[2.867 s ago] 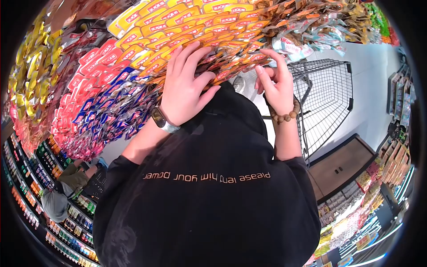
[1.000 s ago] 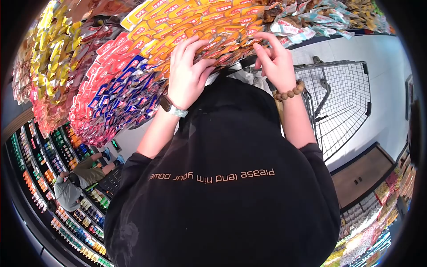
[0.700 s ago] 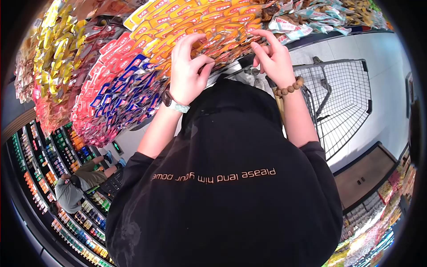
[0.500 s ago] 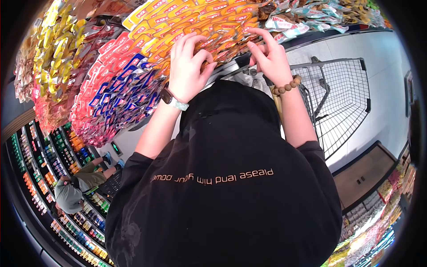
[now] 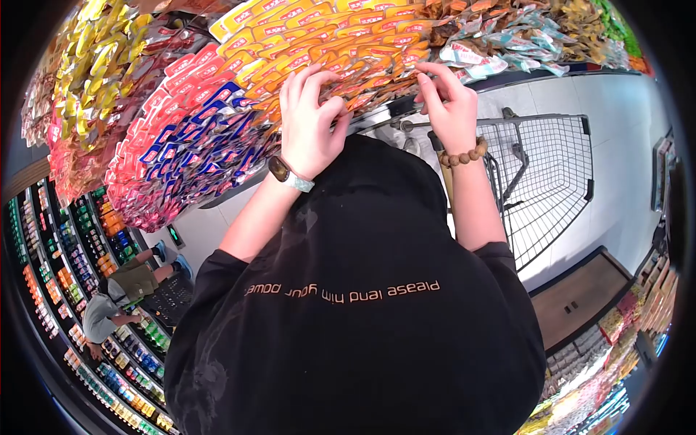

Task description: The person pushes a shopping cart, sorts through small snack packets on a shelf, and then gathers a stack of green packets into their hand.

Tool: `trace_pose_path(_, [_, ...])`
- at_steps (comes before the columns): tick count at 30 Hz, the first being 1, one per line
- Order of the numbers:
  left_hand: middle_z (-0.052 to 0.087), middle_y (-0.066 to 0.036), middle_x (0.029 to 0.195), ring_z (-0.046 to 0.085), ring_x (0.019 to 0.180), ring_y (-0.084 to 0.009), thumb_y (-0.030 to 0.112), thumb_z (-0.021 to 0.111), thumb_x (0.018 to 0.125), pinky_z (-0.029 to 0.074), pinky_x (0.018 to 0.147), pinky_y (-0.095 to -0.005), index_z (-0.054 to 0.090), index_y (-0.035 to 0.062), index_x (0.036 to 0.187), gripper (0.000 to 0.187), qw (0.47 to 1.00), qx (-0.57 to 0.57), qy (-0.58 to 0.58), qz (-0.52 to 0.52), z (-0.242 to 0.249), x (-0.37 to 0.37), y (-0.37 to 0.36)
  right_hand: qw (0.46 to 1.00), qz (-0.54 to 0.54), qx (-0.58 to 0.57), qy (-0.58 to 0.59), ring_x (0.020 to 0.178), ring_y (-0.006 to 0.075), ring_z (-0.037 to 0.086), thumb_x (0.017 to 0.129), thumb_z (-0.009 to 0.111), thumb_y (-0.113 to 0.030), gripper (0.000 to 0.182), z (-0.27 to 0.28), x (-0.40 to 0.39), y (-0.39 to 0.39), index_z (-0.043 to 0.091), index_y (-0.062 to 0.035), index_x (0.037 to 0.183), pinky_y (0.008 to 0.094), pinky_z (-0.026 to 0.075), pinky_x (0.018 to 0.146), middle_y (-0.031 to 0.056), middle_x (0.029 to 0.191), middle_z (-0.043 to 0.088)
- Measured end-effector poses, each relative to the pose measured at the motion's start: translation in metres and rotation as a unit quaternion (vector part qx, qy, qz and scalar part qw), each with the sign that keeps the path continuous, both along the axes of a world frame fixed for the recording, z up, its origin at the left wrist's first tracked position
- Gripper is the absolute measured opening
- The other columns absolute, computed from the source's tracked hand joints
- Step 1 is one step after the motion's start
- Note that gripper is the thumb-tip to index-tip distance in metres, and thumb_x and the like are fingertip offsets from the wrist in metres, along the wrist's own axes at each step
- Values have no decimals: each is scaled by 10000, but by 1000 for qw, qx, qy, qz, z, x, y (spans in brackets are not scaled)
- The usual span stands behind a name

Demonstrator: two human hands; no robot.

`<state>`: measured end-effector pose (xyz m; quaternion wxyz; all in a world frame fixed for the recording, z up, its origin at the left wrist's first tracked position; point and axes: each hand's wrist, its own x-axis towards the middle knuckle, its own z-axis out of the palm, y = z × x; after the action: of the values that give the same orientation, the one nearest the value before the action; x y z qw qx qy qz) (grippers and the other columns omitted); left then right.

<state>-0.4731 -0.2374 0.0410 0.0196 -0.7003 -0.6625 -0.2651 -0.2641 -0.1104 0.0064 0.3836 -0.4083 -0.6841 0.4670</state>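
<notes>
My left hand [image 5: 310, 116], a watch on its wrist, reaches over the near edge of a heap of orange snack packets [image 5: 319, 58]. Its fingers are curled, with index finger and thumb close together; I cannot tell what is between them. At the right end of the same orange packets is my right hand [image 5: 451, 105], wearing a bead bracelet [image 5: 465, 154]. The right thumb and index finger are bent but apart, with no packet visible between them. Blue-and-red packets [image 5: 196, 138] lie left of my left hand.
A wire shopping cart [image 5: 547, 170] stands on the pale floor to my right. Silver-and-red packets [image 5: 475, 59] and yellow ones [image 5: 101, 80] flank the heap. Behind me on the left, a person [image 5: 109, 308] is beside stocked shelves [image 5: 80, 254]. A brown cabinet [image 5: 569, 301] stands behind right.
The view has shifted, so packets and cart appear slightly lower. My left hand's curled fingers have turned a little; my right fingers sit closer together. The person behind has moved an arm toward the shelves.
</notes>
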Motion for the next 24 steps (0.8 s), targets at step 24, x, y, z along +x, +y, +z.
trace_pose_path(24, [563,-137,1399,455,1398,-393,213,783,864,318,1183,-618,744,102,963,154,999,42,-24,19,1,27,30,993,36,-111,-24,557,64,644,1030,643,-99,273,8,-1,-1,653,-66,1301,252,501,536,37,653,701])
